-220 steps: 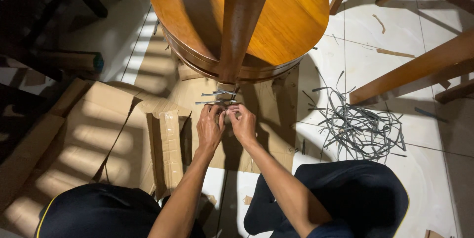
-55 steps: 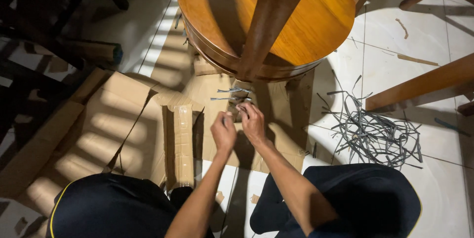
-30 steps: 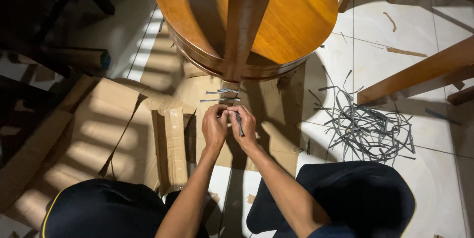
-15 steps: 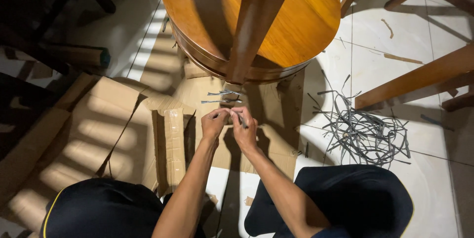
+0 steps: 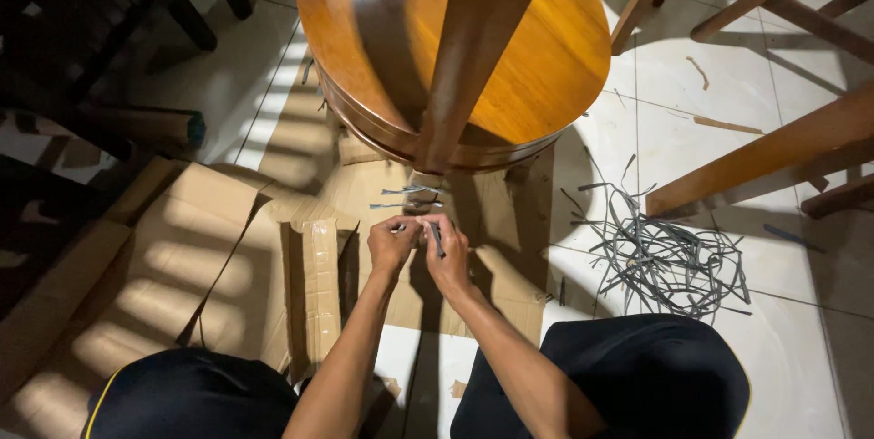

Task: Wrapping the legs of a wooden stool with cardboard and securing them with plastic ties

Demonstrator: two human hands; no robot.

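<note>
- The left hand (image 5: 391,243) and the right hand (image 5: 446,252) meet low over the cardboard (image 5: 209,248) spread on the floor, just in front of the foot of a wooden leg (image 5: 460,75)
- The right hand's fingers (image 5: 435,231) are pressed together, pinching a short grey strip (image 5: 436,239) that stands nearly upright between them
- The left hand's fingers are curled in and pinched too, touching the right hand's fingertips; something small and pale shows at their tips, but whether it is the same strip cannot be told
- The strip is therefore in the hands, above the middle of the cardboard, near its far edge
- Just beyond the hands, a few loose strips (image 5: 405,198) lie across the cardboard at the base of the leg
- A round wooden top (image 5: 537,56) lies flat on the cardboard's far edge, with the leg rising from it towards the camera
- To the right, on the bare tiles, sits a large tangle of strips (image 5: 665,252), well apart from the hands
- Judging by that pile, much strip handling looks done already; the few pieces by the leg and the one in hand seem to be what is left here
- Other wooden legs (image 5: 765,143) slant across the right side of the floor, and a dark tube (image 5: 137,120) lies at the left
- The person's dark-clothed knees frame the bottom of the view
</note>
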